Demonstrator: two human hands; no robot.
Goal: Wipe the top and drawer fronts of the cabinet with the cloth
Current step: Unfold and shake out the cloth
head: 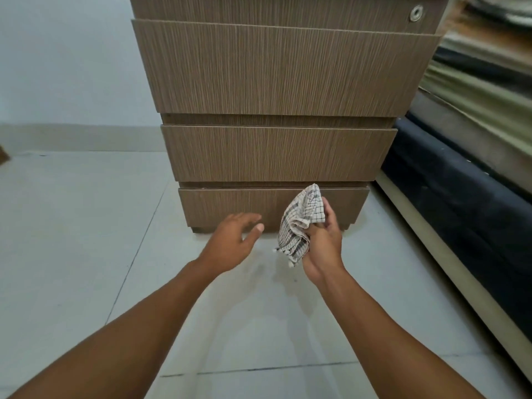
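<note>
The fingers point(331, 223) of the right hand point(322, 243) are clenched around a bunched cloth point(299, 223), a white weave with a dark check and small tassels at its lower edge; the cloth stands up from the fist at centre right of the frame, in front of the bottom drawer point(230, 205), and whether it touches the drawer cannot be told. The left hand point(233, 240) is at centre, fingers released and spread, holding nothing, just in front of the same drawer's lower edge. The cabinet point(276, 67) fills the upper middle: brown laminate with a fine vertical grain, three flat handle-less drawer fronts stacked with dark gaps between them, and above them a panel with a round metal lock point(416, 12) at the upper right. Its top is out of view. It stands on a floor point(86, 254) of large pale glossy tiles with thin dark joints. A plain light wall point(63, 59) with a pale skirting is at the upper left. Along the right edge runs a bed point(460, 203) with a dark fabric side, a cream base and greenish bedding above.
</note>
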